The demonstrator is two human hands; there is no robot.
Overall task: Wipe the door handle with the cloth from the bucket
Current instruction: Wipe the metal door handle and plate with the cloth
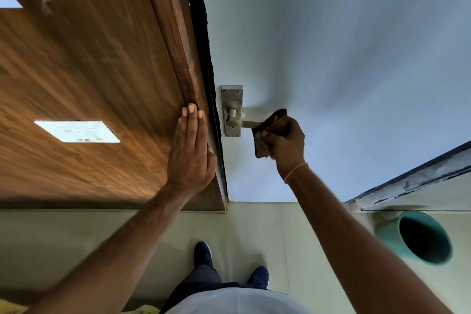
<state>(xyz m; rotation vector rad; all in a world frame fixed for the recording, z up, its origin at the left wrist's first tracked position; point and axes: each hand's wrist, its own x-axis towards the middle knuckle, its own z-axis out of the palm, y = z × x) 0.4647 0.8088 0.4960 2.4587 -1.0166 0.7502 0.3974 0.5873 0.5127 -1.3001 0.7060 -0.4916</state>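
Note:
A silver lever door handle [235,122] on a metal backplate sits on the pale blue door [331,58]. My right hand [286,141] is closed around a dark brown cloth [271,126], which is wrapped over the outer end of the lever. My left hand [191,153] lies flat with fingers together against the wooden wall panel [89,71], right beside the door's edge. A teal bucket [418,237] stands on the floor at the lower right, its inside dark.
A white switch plate [77,131] is set into the wooden panel at left. A worn painted ledge [413,183] runs above the bucket. My dark blue shoes [204,253] stand on the pale floor below the handle.

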